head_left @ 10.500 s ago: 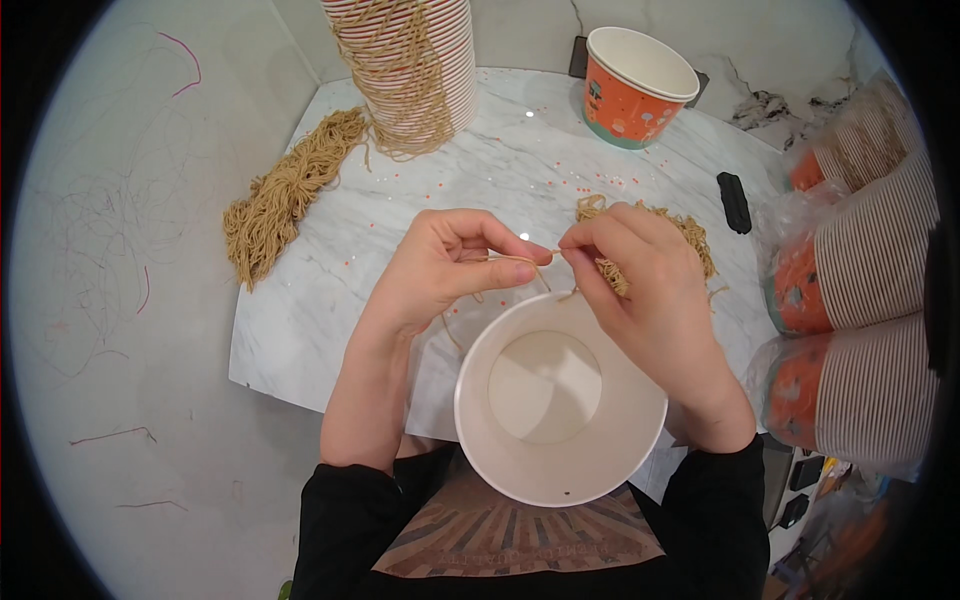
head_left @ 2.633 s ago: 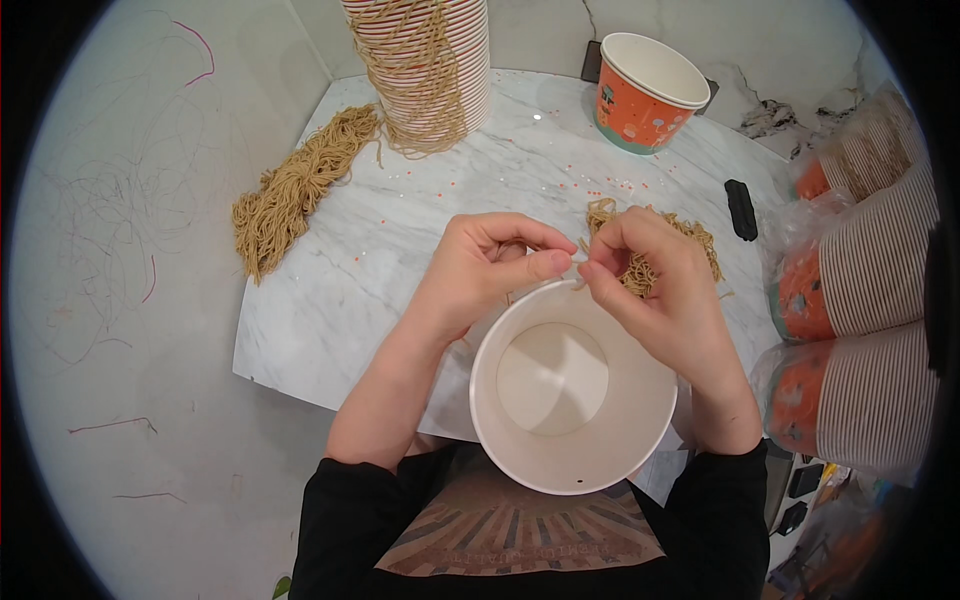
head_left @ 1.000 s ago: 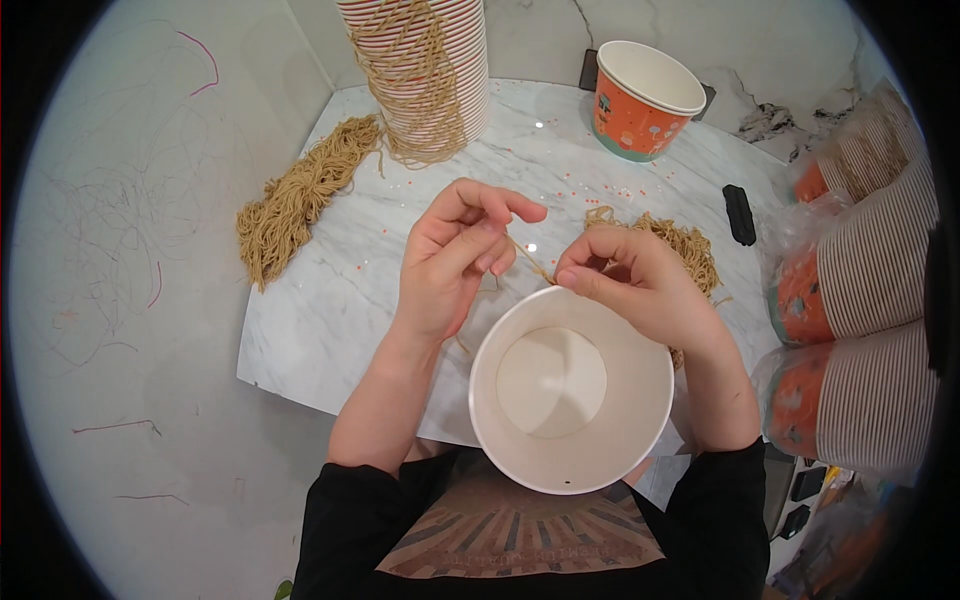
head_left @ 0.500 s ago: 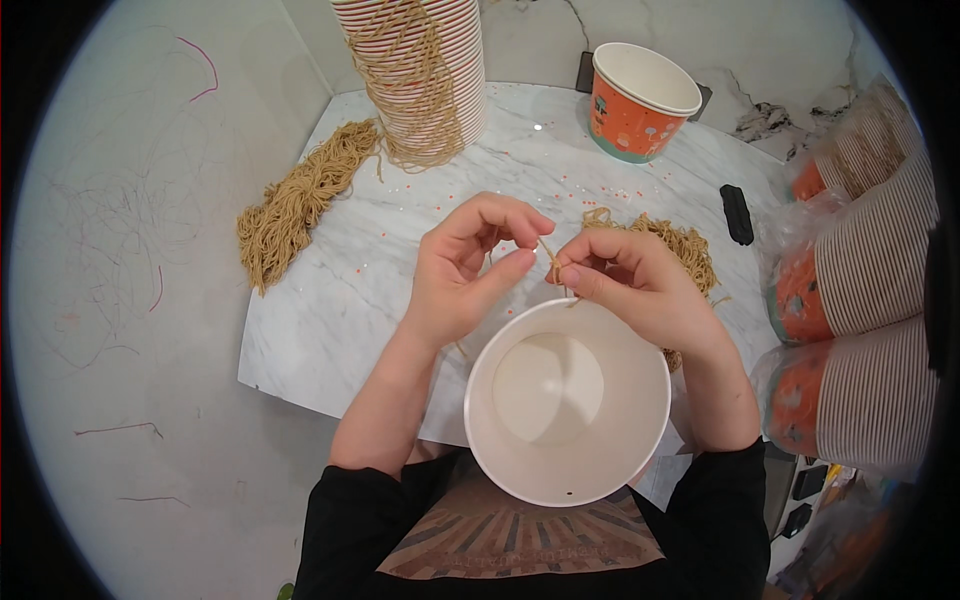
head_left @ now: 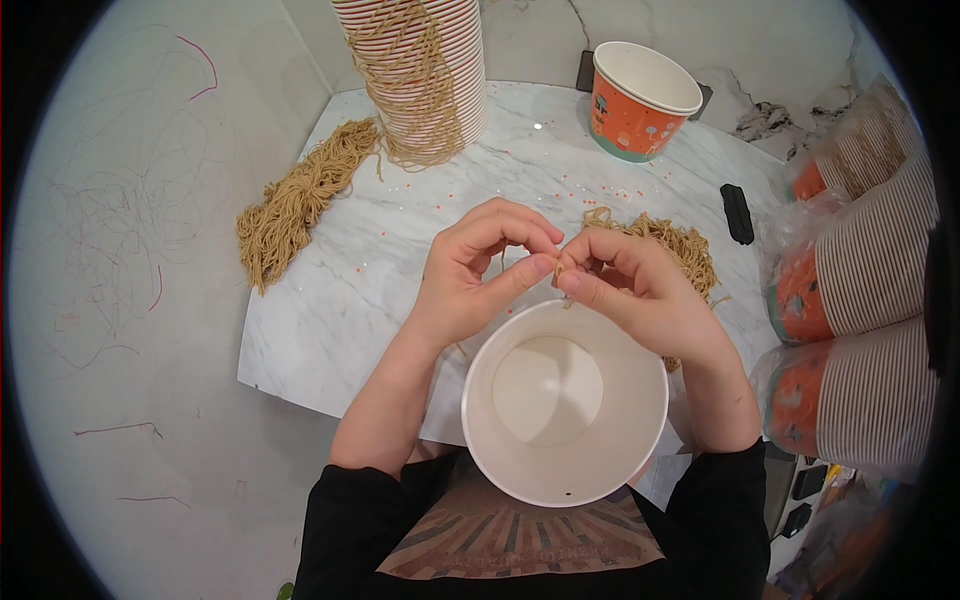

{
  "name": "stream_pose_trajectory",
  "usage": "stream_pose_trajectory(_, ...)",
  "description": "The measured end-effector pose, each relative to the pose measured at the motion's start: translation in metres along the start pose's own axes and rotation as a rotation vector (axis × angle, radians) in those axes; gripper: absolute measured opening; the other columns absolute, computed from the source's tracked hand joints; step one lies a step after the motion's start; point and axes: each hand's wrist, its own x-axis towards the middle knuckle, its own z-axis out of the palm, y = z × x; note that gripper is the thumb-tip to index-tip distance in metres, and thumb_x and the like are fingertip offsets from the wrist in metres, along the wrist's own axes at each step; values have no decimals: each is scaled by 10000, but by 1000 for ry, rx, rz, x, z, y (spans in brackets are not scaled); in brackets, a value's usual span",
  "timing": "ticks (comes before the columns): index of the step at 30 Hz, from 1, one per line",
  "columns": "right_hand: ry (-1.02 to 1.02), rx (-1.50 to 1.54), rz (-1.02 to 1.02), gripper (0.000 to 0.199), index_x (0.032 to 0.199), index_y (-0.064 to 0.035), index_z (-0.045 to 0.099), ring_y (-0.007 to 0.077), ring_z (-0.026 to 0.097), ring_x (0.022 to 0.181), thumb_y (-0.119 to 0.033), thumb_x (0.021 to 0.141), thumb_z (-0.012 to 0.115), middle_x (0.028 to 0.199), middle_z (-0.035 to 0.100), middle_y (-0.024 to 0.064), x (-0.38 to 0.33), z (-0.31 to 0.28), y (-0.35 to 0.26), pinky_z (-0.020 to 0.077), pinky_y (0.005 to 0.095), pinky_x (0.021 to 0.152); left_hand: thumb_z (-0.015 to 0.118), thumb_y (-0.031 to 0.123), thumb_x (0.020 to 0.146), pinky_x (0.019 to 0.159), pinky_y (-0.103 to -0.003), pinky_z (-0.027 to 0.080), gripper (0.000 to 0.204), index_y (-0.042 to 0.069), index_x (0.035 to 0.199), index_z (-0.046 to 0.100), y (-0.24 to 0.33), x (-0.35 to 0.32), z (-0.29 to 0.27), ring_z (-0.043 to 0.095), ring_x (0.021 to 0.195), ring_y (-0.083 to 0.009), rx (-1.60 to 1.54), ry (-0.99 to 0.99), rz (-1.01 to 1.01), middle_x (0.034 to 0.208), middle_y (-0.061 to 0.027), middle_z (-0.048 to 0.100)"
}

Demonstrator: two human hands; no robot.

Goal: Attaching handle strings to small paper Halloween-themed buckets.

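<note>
Tan string (head_left: 559, 268) between hands (head_left: 640, 290), lettered shirt (head_left: 525, 535)

Marble-patterned table (head_left: 310, 350): we see white, veined grey.
Far left: we find a stack of paper tubs (head_left: 468, 80).
Left: tan string hank (head_left: 305, 205).
Far right: orange paper tub (head_left: 640, 125).
Right: tan string pile (head_left: 690, 250), black bar (head_left: 736, 214).
Middle: orange and white specks (head_left: 571, 191).

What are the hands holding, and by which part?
The right hand pinches tan string above the far rim of the white-lined tub; whether the left hand grips it is unclear.
</note>
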Motion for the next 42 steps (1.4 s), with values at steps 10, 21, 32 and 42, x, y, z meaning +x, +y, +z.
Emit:
stream_pose_trajectory(10,6,-88,-68,145,958,-3,622,50,484,755,-143,961,657,809,551,-34,-1,0,-2,441,233,705,679,-1,911,872,-291,474,57,0,962,653,-3,-2,3,595,967,-146,-74,13,32,1038,-87,630)
stream_pose_trajectory(21,-25,-30,-50,133,944,-8,638,38,509,752,-138,952,666,831,584,-47,3,-6,6,450,221,712,681,-14,902,902,-297,466,68,0,966,664,-7,-2,7,596,996,-161,-24,64,116,1052,-95,634)
stream_pose_trajectory(32,78,166,-63,190,1012,-26,675,9,538,800,-210,970,697,887,624,-55,15,-8,18,440,197,713,688,-22,904,927,-313,488,133,12,1030,714,-12,-1,13,589,1084,-162,2,134,86,1199,-115,594)
stream_pose_trajectory(42,66,183,-43,134,947,-39,690,16,521,778,-172,937,696,857,628,-59,21,-12,21,415,200,703,672,-14,918,890,-291,504,195,37,1094,736,-7,2,5,627,1004,-149,55,147,-42,1093,-82,659)
